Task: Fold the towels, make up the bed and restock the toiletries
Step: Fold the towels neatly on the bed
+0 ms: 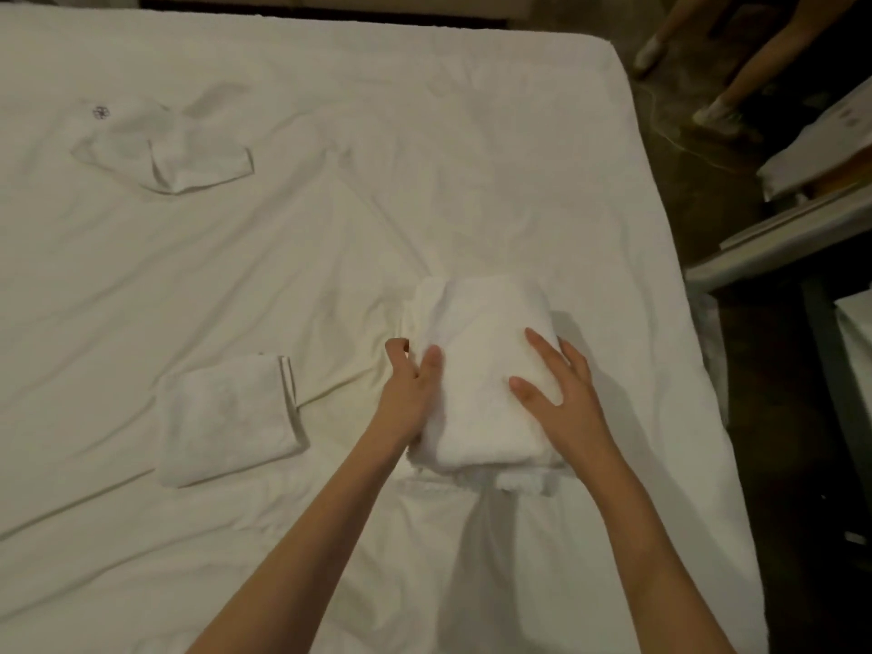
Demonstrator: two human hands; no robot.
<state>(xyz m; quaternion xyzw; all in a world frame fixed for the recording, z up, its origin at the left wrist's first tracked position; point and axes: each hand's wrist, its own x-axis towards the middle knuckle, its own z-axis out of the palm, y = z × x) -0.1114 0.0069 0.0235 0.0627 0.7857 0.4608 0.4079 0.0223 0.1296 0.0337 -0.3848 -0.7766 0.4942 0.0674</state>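
A thick white folded towel (481, 370) lies on the white bed sheet (330, 238) right of centre. My left hand (410, 389) holds the towel's left edge, thumb on top and fingers at the side. Flat on the towel's right half rests my right hand (561, 384), its fingers spread and straight. A smaller folded white towel (229, 417) sits to the left, apart from both hands. Farther back at the left lies a white cloth with a dark logo (160, 148), loosely folded.
The bed's right edge (679, 295) drops to a dark floor. A person's legs and feet (717, 110) stand at the far right. White boxes and a shelf or cart (802, 219) crowd the right side beside the bed.
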